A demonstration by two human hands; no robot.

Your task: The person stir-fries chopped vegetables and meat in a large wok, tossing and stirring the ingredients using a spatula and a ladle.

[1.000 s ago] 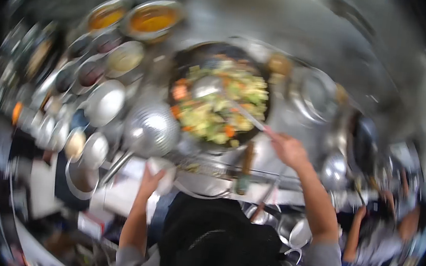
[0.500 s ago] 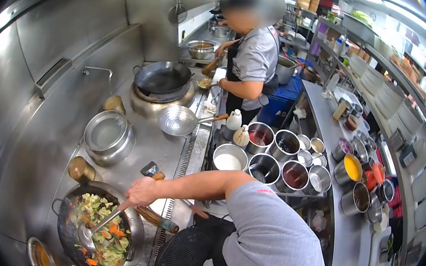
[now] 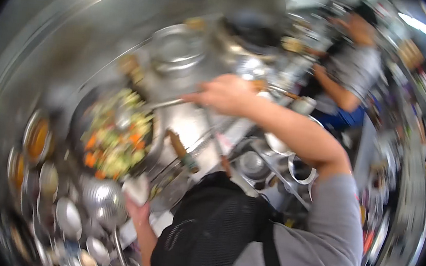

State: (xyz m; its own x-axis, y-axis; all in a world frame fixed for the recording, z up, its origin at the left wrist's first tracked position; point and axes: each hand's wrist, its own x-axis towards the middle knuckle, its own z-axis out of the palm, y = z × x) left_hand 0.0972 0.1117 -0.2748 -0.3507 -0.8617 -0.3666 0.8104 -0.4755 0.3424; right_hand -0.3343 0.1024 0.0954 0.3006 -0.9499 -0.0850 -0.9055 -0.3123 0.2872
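Head camera: right hand grips the ladle slanting leftward into vegetables in the wok, while left hand, nearer it, clutches white cloth.

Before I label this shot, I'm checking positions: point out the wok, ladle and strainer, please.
Wok (image 3: 79, 123), head view: bare left inner wall.
Ladle (image 3: 165, 103), head view: on the handle.
Strainer (image 3: 104, 201), head view: middle of the bowl.

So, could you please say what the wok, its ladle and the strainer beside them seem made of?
The wok looks like iron or steel, being blackish and dull. The ladle seems metal, from its blurred silvery sheen. The strainer appears polished metal, possibly stainless, from its bright highlights.
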